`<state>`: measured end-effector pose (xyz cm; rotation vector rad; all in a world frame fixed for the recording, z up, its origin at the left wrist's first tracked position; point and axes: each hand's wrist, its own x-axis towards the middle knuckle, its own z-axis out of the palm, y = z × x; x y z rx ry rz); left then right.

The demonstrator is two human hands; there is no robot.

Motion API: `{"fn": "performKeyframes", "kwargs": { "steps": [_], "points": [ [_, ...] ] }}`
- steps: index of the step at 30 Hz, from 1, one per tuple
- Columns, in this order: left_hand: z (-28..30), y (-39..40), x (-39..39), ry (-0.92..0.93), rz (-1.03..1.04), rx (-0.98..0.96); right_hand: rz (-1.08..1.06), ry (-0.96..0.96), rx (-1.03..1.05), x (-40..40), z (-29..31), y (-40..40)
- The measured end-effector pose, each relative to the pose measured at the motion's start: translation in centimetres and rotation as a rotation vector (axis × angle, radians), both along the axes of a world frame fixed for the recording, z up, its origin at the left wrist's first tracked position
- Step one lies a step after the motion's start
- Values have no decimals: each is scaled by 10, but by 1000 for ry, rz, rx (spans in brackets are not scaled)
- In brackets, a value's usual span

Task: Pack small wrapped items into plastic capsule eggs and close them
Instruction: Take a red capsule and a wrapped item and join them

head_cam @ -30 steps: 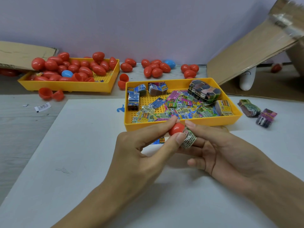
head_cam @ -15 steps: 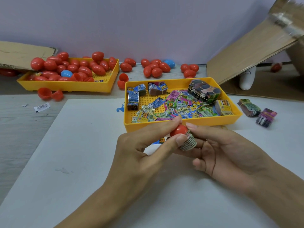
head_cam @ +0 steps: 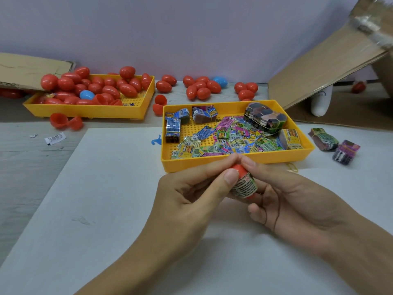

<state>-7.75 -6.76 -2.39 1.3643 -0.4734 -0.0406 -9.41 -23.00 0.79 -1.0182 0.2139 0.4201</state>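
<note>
Both hands meet over the white sheet, just in front of the near yellow tray (head_cam: 234,161). My left hand (head_cam: 189,194) pinches the top red egg half (head_cam: 239,170) between thumb and forefinger. My right hand (head_cam: 291,194) curls round the lower part, where a rolled printed wrapper (head_cam: 243,186) shows between the two red halves. A sliver of the lower red half (head_cam: 251,196) peeks out under the wrapper. The near tray holds several loose colourful wrapped items (head_cam: 229,139) and bundled packs.
A second yellow tray (head_cam: 89,111) at the back left is heaped with red eggs and one blue one. More eggs (head_cam: 202,88) lie along the wall. Open red halves (head_cam: 63,122) sit near that tray. Two bundles (head_cam: 333,143) lie right of the near tray. Cardboard (head_cam: 331,58) leans at the right.
The egg has tilted and come a little nearer to me, with more of the rolled wrapper showing. My left forefinger and thumb have moved over the top red half.
</note>
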Motion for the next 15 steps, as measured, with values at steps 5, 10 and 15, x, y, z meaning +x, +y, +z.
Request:
{"fn": "performKeyframes", "kwargs": {
  "steps": [5,10,15],
  "points": [
    [-1,0,-1,-14,-8,16,-17,-21,-19,0,-1,0],
    [-2,1,0,-122,72,62,-25,-25,-57,0,2,-2],
    [2,2,2,-106,64,22,51,11,-39,-2,6,-3]
  ]
}}
